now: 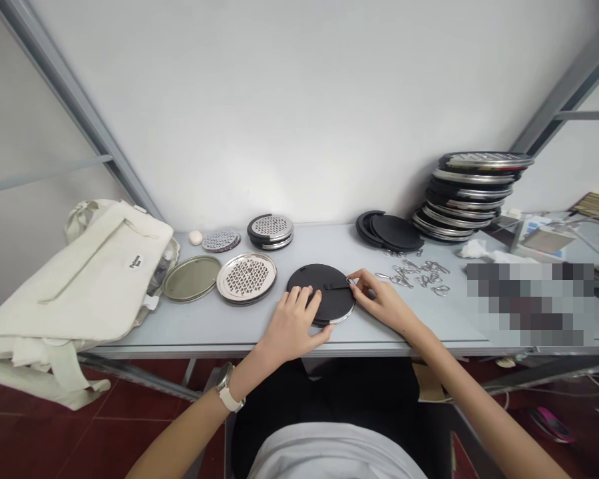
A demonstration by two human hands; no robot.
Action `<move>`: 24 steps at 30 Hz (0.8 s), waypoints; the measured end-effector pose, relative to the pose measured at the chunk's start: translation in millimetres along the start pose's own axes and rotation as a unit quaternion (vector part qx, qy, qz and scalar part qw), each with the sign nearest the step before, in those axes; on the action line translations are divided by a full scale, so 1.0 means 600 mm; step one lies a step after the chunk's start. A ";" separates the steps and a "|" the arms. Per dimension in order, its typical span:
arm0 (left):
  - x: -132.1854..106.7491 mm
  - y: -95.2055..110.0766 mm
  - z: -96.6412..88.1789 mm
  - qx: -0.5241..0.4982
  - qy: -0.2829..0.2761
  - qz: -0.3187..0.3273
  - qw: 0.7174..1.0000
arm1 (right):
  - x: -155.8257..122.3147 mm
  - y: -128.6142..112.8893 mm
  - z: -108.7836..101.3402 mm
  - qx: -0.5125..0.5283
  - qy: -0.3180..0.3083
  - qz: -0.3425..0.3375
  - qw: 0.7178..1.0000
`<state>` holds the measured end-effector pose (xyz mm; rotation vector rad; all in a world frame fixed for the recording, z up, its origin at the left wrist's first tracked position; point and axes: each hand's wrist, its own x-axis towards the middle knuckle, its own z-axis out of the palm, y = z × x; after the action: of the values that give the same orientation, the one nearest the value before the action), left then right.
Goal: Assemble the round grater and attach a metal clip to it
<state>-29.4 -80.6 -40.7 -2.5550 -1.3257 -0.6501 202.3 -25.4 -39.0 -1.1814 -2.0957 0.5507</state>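
A round black lid point(329, 289) with a metal rim lies on the grey table point(229, 326) in front of me. My left hand point(292, 326) rests flat on its left part, fingers stretched out and spread. My right hand point(379, 299) pinches at the lid's right edge, where a thin black strip crosses the lid; what sits between the fingertips is too small to name. A scatter of small metal clips point(419, 274) lies just right of that hand.
A perforated metal disc point(246, 277) and a plain metal disc point(191, 277) lie left of the lid. A cream tote bag point(80, 279) covers the table's left end. Black lids point(392, 231) and a tall stack of rimmed discs point(472, 193) stand at back right.
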 end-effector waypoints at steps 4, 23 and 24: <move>0.000 0.000 0.000 0.000 -0.003 0.001 1.000 | -0.001 0.003 0.000 0.000 -0.006 0.002 1.000; -0.001 -0.001 0.002 0.008 -0.002 0.003 1.000 | 0.000 0.002 0.001 0.015 -0.016 0.022 1.000; -0.001 -0.001 0.001 0.009 -0.002 0.003 1.000 | 0.000 0.002 0.001 0.017 -0.015 0.023 0.999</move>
<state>-29.9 -80.3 -41.6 -2.5468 -1.3177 -0.6303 202.6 -25.1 -40.1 -1.2116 -2.0806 0.6284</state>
